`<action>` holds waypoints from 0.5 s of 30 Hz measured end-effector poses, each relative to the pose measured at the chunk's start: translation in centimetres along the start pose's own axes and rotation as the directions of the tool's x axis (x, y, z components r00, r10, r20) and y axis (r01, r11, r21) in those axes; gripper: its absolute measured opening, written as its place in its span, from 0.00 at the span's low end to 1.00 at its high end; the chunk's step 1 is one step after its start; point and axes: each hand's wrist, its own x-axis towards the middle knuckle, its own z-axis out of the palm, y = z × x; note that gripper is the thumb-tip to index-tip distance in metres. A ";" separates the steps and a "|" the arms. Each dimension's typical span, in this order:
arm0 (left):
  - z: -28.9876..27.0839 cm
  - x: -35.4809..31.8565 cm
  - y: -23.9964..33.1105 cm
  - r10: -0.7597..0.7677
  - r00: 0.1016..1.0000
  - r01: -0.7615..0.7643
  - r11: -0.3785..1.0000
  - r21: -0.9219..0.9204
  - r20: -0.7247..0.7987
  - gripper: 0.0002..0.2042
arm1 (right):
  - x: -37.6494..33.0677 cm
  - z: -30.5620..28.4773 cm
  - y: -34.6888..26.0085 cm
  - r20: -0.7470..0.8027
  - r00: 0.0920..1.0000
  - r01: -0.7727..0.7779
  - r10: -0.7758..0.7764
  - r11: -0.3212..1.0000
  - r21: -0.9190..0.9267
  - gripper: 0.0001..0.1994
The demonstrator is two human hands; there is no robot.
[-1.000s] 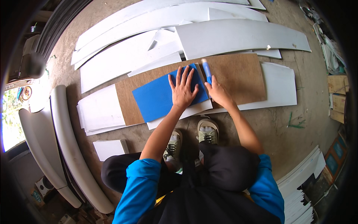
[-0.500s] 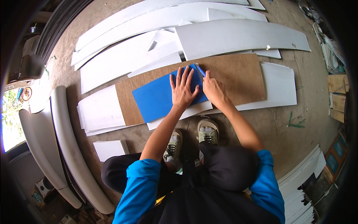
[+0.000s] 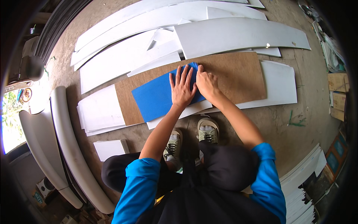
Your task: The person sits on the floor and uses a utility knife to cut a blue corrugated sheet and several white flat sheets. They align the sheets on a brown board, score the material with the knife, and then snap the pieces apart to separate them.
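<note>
A blue ribbed sheet (image 3: 153, 95) lies aslant on a brown wooden board (image 3: 238, 74). My left hand (image 3: 182, 89) presses flat on the sheet with its fingers spread. At the sheet's right edge, my right hand (image 3: 207, 83) is closed around a slim blue pen-like tool (image 3: 195, 65). Only the tool's far end shows past my fingers, and its working tip is hidden. A white sheet (image 3: 179, 115) sticks out from under the blue one on the near side. The board rests on a stack of white sheets (image 3: 102, 108).
Long white panels (image 3: 242, 33) lie overlapped beyond the board. Curved white pieces (image 3: 71, 142) stand at the left, near a small white stack (image 3: 110, 150). My shoes (image 3: 208, 132) are just below the board. More white strips (image 3: 298, 194) and cardboard boxes (image 3: 337, 99) are on the right.
My right hand has shifted slightly left and up against the blue sheet's edge, and less of the blue tool shows now. My left hand has stayed in place.
</note>
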 end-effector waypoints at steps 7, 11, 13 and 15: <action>0.3 0.0 0.1 -0.007 1.000 0.007 0.999 0.031 0.003 0.29 | 1.8 1.1 0.6 -0.009 0.999 -0.043 0.043 0.999 0.022 0.05; 0.4 -0.1 0.2 -0.024 1.000 0.024 0.998 0.057 0.006 0.28 | -0.7 0.6 1.2 0.021 1.000 0.018 -0.019 0.999 0.045 0.08; 0.5 -0.2 0.5 -0.024 1.000 0.024 0.998 0.060 0.006 0.28 | -3.3 0.5 1.8 0.052 0.998 -0.027 0.023 0.996 0.090 0.07; 0.5 -0.1 0.6 -0.020 1.000 0.020 0.998 0.060 0.008 0.28 | -6.2 0.8 2.6 0.114 0.992 -0.063 0.050 0.992 0.114 0.06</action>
